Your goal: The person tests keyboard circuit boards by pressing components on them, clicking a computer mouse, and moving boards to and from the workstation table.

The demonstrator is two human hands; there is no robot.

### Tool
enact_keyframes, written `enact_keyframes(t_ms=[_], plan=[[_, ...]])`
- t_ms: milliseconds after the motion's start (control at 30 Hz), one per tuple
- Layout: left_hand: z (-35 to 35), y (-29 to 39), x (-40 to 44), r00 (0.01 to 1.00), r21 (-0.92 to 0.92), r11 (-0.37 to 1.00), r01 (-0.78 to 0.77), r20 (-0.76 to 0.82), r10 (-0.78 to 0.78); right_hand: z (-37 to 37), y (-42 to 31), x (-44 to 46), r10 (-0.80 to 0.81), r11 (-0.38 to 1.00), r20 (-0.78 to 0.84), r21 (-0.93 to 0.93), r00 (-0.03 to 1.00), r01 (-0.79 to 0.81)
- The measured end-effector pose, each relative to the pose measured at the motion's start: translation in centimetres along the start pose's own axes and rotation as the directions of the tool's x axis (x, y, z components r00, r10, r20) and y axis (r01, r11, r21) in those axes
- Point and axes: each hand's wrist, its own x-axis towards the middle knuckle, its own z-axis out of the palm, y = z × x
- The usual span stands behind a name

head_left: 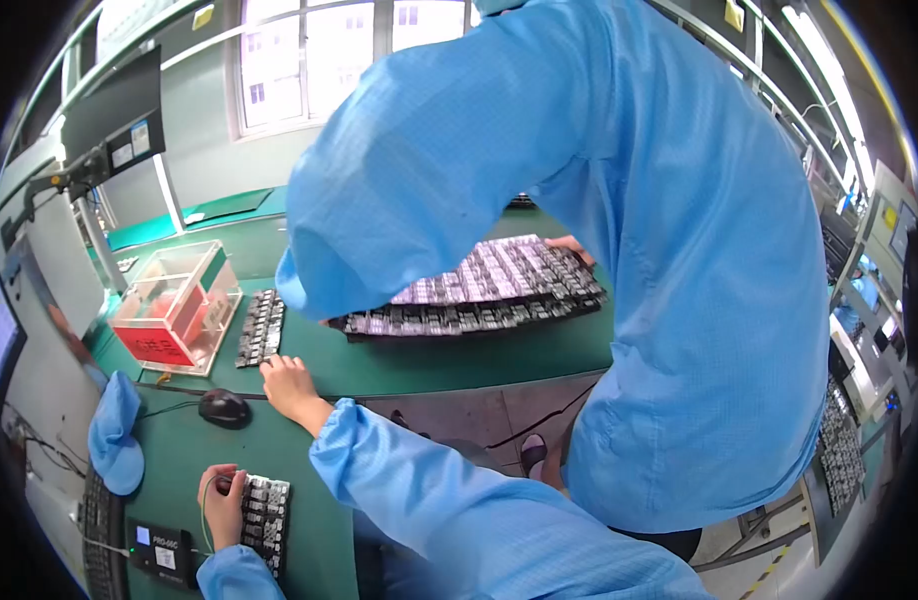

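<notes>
My left hand (222,508) is closed at the upper left corner of a keyboard without a full case (267,520), on the green bench close to me. A small dark piece shows between its fingers, and a thin yellow-green cord runs down beside the hand; what the piece is I cannot make out. Farther forward, my right hand (291,386) has its fingers bent over the near end of a second keyboard (261,328), which lies flat. A black mouse (224,408) rests to the left of my right hand.
A co-worker in a blue coat (709,250) leans across the bench, holding a stack of keyboards (479,290). Left stand a clear box with a red label (159,340), a blue cap (116,435) and a black PRO-66C device (159,552). A monitor (114,105) hangs above.
</notes>
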Motion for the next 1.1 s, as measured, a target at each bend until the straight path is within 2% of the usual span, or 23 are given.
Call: enact_keyframes(t_ms=[33, 67, 100, 167, 200, 267, 333, 367, 433, 533, 633, 700, 767, 833, 900, 933, 967, 1000, 1067, 1100], plan=[[0.1, 0.1, 0.1, 1.0, 0.006, 1.0, 0.007, 0.004, -0.007, -0.2, -0.1, -0.5, -0.025, 1.0, 0.004, -0.007, 1.0, 0.025], [0.0, -0.9, 0.3, 1.0, -0.027, 1.0, -0.003, -0.003, 0.003, -0.3, -0.7, -0.6, -0.005, 0.995, 0.071, -0.102, 0.997, 0.012], [0.3, -2.3, 0.8, 1.0, -0.072, 0.997, -0.023, 0.008, 0.024, -0.4, -0.7, -1.1, -0.04, 0.992, 0.054, -0.121, 0.998, 0.047], [0.3, -2.8, 1.1, 0.999, -0.08, 0.996, -0.031, 0.025, 0.033, -0.7, -0.8, -2.5, -0.048, 0.992, 0.026, -0.114, 0.999, 0.051], [0.5, -3.0, 1.3, 0.996, -0.107, 0.991, -0.082, 0.015, 0.084, -1.2, -1.2, -3.1, -0.025, 0.992, 0.026, -0.124, 0.999, 0.028], [0.4, -8.5, 3.9, 0.993, -0.133, 0.987, -0.092, 0.066, 0.102, -1.8, -1.1, -4.3, 0.001, 0.998, 0.018, -0.055, 1.0, 0.0], [0.6, -9.2, 4.6, 0.99, -0.186, 0.979, -0.08, 0.098, 0.099, -4.1, -1.7, -5.5, 0.088, 0.996, 0.008, -0.025, 0.996, -0.088], [-0.4, 0.9, 0.1, 0.993, 0.088, 0.996, 0.019, 0.117, -0.029, -2.6, -1.0, -6.1, 0.083, 0.996, 0.017, -0.028, 0.996, -0.082], [-0.4, 1.1, 0.2, 0.996, 0.177, 0.984, -0.024, 0.091, 0.008, -3.1, -1.0, -6.7, 0.078, 0.992, 0.075, -0.104, 0.994, -0.07], [0.0, -1.6, 1.7, 0.993, 0.104, 0.994, -0.038, 0.116, 0.026, -2.7, -1.0, -6.7, 0.107, 0.981, 0.024, -0.165, 0.994, -0.102], [0.1, -2.1, 2.0, 0.988, 0.143, 0.983, -0.119, 0.111, 0.104, -3.1, -1.1, -6.8, 0.1, 0.978, 0.041, -0.186, 0.994, -0.091], [0.3, -3.0, 2.4, 0.991, 0.124, 0.987, -0.1, 0.1, 0.088, -3.6, -1.7, -7.2, 0.097, 0.978, 0.021, -0.19, 0.995, -0.091], [0.5, -4.7, 3.0, 0.99, -0.073, 0.996, -0.054, 0.126, 0.063, -4.8, -2.3, -7.3, 0.095, 0.974, -0.01, -0.204, 0.995, -0.095], [0.9, -5.8, 3.9, 0.992, -0.05, 0.997, -0.061, 0.108, 0.066, -6.0, -2.3, -7.2, 0.095, 0.97, -0.041, -0.222, 0.995, -0.102], [1.9, -11.2, 7.0, 0.979, -0.142, 0.971, -0.193, 0.039, 0.201, -5.2, -1.9, -6.6, 0.094, 0.959, -0.029, -0.267, 0.995, -0.098], [1.5, -10.7, 6.6, 0.974, -0.154, 0.967, -0.201, 0.078, 0.215, -4.8, -1.9, -6.6, 0.09, 0.947, -0.02, -0.309, 0.996, -0.092], [1.5, -10.3, 6.2, 0.974, -0.169, 0.965, -0.2, 0.074, 0.215, -4.3, -1.6, -6.6, 0.057, 0.966, -0.043, -0.25, 0.997, -0.066], [1.2, -9.1, 5.5, 0.98, -0.126, 0.977, -0.171, 0.08, 0.182, -5.0, -1.8, -6.5, 0.058, 0.964, -0.015, -0.259, 0.998, -0.06], [1.3, -6.0, 3.2, 0.991, -0.227, 0.968, -0.104, 0.063, 0.121, -3.8, -1.5, -6.0, 0.036, 0.96, -0.053, -0.275, 0.998, -0.049], [1.2, -4.8, 2.5, 0.995, -0.199, 0.977, -0.079, 0.047, 0.09, -4.8, -1.6, -5.8, 0.041, 0.975, -0.039, -0.219, 0.998, -0.048]])
